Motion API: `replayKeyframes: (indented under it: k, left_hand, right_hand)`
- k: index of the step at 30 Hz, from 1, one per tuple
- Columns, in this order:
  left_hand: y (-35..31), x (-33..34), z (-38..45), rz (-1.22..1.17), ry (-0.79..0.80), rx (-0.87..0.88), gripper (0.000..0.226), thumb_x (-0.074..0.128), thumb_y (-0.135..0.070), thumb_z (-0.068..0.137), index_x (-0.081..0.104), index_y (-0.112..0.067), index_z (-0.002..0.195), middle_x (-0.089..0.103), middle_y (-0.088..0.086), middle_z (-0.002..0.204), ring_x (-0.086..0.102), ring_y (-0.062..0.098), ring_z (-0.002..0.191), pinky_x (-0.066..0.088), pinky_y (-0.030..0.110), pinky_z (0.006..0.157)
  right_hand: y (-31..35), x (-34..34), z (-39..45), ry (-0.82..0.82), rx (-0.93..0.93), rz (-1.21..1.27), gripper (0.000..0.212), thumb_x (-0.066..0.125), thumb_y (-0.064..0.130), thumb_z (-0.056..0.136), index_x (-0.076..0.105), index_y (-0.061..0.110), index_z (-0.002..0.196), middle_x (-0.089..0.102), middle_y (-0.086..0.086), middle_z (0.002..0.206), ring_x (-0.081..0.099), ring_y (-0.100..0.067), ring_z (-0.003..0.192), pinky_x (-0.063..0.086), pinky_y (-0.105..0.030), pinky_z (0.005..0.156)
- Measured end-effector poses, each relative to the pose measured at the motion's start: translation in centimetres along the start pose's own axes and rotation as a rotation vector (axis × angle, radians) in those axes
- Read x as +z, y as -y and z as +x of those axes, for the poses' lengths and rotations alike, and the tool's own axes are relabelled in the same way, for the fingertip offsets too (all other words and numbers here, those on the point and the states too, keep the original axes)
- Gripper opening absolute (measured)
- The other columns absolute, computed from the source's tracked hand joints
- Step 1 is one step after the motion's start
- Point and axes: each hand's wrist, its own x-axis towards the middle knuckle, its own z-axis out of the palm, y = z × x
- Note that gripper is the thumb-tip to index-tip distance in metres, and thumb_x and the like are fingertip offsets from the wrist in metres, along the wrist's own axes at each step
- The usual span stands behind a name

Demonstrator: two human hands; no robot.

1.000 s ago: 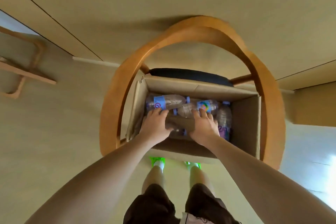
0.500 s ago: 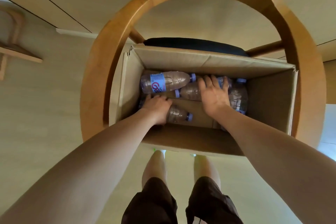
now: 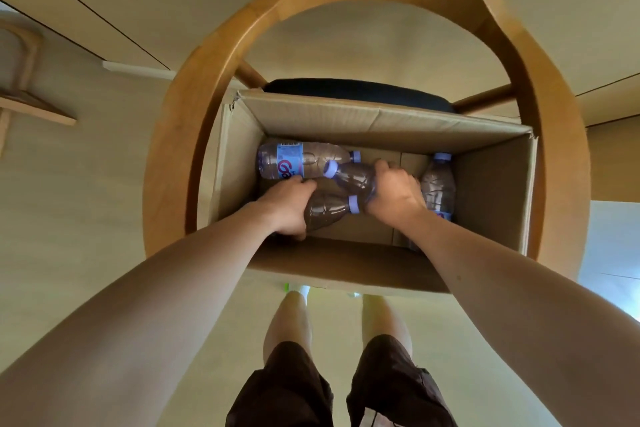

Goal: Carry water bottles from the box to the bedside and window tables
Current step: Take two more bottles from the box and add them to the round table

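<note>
Both hands (image 3: 289, 203) (image 3: 393, 192) grip bottles (image 3: 325, 210) (apparently one each) inside box (image 3: 491, 184).

Wooden chair (image 3: 180, 135), dark seat cushion (image 3: 356, 92)

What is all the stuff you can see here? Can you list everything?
bottles: four, clear with purple caps, in the box; two held
box: one, brown cardboard, open, on the chair
chair: one, wooden with dark seat, under the box
floor: pale
left hand: grips a bottle
right hand: grips another bottle
legs: two, in dark shorts, at the bottom
</note>
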Motion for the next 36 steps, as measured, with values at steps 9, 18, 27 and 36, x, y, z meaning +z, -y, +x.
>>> replayKeyframes:
  k: [9,18,27,36]
  left_hand:
    - [-1.8,-6.6,-7.3,-0.489,-0.020,-0.085,0.107,0.091,-0.019,0.051,0.045,-0.016,0.148,0.059,-0.001,0.137,0.061,0.021,0.120,0.052,0.028,0.086]
    - [-6.1,-18.1,-15.5,-1.093,-0.128,0.017,0.043,0.093,-0.007,0.061,0.070,-0.015,0.096,0.079,0.007,0.095,0.076,0.022,0.087,0.062,0.035,0.076]
    - [-11.5,-27.1,-20.9,-1.401,-0.133,0.318,0.049,0.101,-0.038,0.049,0.078,-0.015,0.085,0.074,0.009,0.085,0.073,0.023,0.072,0.059,0.032,0.063]
    - [-21.0,-31.2,-22.9,-1.085,-0.184,0.518,0.069,0.096,-0.034,0.044,0.068,-0.011,0.102,0.075,0.012,0.078,0.074,0.027,0.068,0.058,0.035,0.062]
  right_hand:
    - [2.1,-7.9,-5.3,-0.083,0.127,0.497,0.047,0.083,0.047,0.056,0.063,0.025,0.091,0.065,0.011,0.073,0.062,-0.006,0.065,0.043,-0.020,0.053]
    - [5.7,-20.1,-10.5,-0.077,0.091,1.207,0.043,0.091,0.022,0.054,0.075,0.015,0.093,0.078,-0.008,0.085,0.076,-0.030,0.080,0.062,-0.040,0.074]
    - [8.0,-31.7,-15.3,-0.120,-0.032,1.816,0.058,0.088,0.028,0.059,0.066,0.008,0.109,0.070,-0.014,0.087,0.070,-0.027,0.069,0.061,-0.041,0.065]
    - [5.1,-34.5,-24.2,-0.620,0.033,1.885,0.055,0.088,0.020,0.070,0.062,-0.001,0.113,0.069,-0.019,0.085,0.069,-0.032,0.071,0.060,-0.045,0.068]
